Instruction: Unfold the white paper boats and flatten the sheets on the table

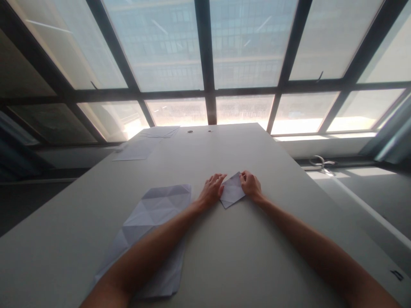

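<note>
A small folded piece of white paper [233, 191] lies on the white table between my two hands. My left hand [212, 188] rests at its left edge with the fingers stretched out, the thumb touching the paper. On the opposite side, my right hand [251, 184] has its fingers curled and pinches the paper's upper right edge. A larger creased sheet of paper [154, 214] lies to the left, partly covered by my left forearm.
More white sheets [138, 147] lie at the table's far left corner. Two small holes show near the far edge of the table [224, 149]. Tall framed windows [244, 47] stand beyond it. A pale cable [321, 164] is coiled low on the right.
</note>
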Demonstrator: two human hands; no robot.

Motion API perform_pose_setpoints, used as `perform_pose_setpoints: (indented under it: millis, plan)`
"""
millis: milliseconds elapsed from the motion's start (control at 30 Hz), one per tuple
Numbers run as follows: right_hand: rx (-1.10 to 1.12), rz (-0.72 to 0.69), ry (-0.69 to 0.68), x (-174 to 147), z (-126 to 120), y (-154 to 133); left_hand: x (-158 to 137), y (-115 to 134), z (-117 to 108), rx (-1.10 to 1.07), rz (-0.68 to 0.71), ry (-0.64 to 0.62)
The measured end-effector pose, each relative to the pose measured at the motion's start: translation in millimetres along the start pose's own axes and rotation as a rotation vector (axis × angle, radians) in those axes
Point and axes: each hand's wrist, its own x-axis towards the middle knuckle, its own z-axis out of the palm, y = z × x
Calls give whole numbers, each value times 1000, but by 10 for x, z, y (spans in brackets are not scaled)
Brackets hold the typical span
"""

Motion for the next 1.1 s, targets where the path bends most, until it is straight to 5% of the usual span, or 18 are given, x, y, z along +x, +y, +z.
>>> perform_pose_setpoints:
  millis: [133,300,467,767,1100]
  plan:
    - [-68,20,-23,-44,-9,-37,8,-7,42,30,67,-104]
    - [-299,-273,-68,-136,-19,-99,-16,16,69,71,118,-328]
    - [-272,-474,-361,-176,67,-117,-33,44,46,102,110,-336]
    - [-312,-347,-445,-153,67,-78,-67,47,-1,129,108,-412]
    - [-354,-193,-391,33,-27,146,-78,57,-58,125,144,-460]
